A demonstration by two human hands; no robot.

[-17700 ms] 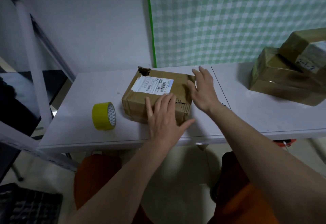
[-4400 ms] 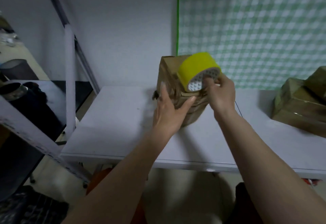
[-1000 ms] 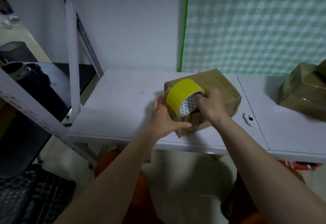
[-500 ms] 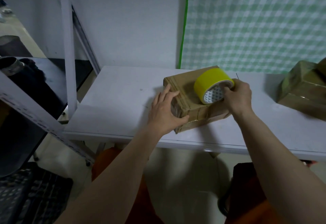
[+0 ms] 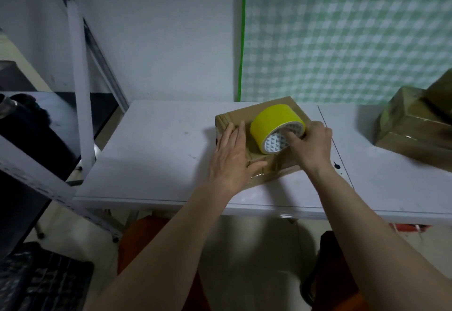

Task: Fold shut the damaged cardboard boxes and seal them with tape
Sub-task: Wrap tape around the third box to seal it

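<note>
Right hand (image 5: 311, 145) fingers gripping yellow tape roll (image 5: 276, 127) atop unlabelled cardboard box (image 5: 281, 167); left hand (image 5: 232, 159) flat, fingers straight.

Matt brown cardboard box (image 5: 278, 112); glossy yellow tape roll (image 5: 274, 121) (patterned core).

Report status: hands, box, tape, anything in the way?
Left hand flat on cardboard box. Right hand grips yellow tape roll atop box. Nothing obstructing; sealed boxes stacked far right.
</note>
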